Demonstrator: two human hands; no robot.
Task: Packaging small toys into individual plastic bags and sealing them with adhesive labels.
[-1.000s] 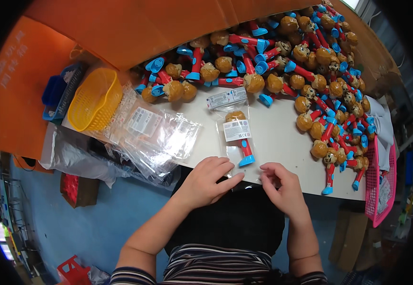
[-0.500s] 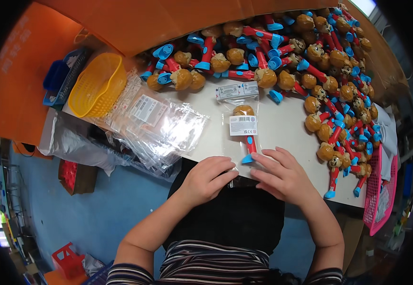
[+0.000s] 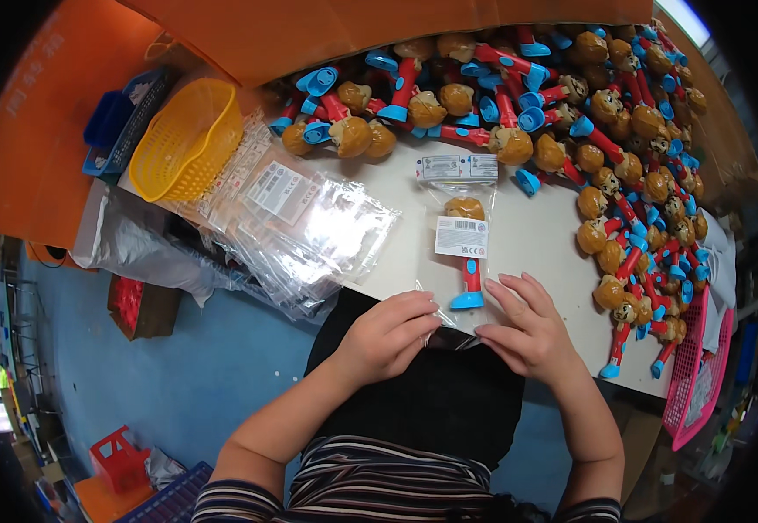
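A clear plastic bag (image 3: 429,277) with a printed header lies in front of me at the table's near edge. Inside it is a toy (image 3: 471,277) with a brown rounded head, red stem and flared blue base; a white label (image 3: 462,237) partly covers it. My left hand (image 3: 389,338) is closed on the bag's near left edge. At the near right edge, my right hand (image 3: 531,331) grips the plastic with its thumb low, its upper fingers extended beside the toy's blue base. Between the hands, the bag's near end hangs over the table edge.
Many similar toys (image 3: 601,157) are piled along the back and right. Flat clear bags (image 3: 309,213) are stacked at left, by a yellow basket (image 3: 189,144) and blue bins (image 3: 117,131). A pink basket (image 3: 697,375) stands right. An orange panel (image 3: 379,35) borders the back.
The toy's blue base has turned and sits clear of my right fingertips. Both hands stay at the bag's near end. The whole view has shifted slightly.
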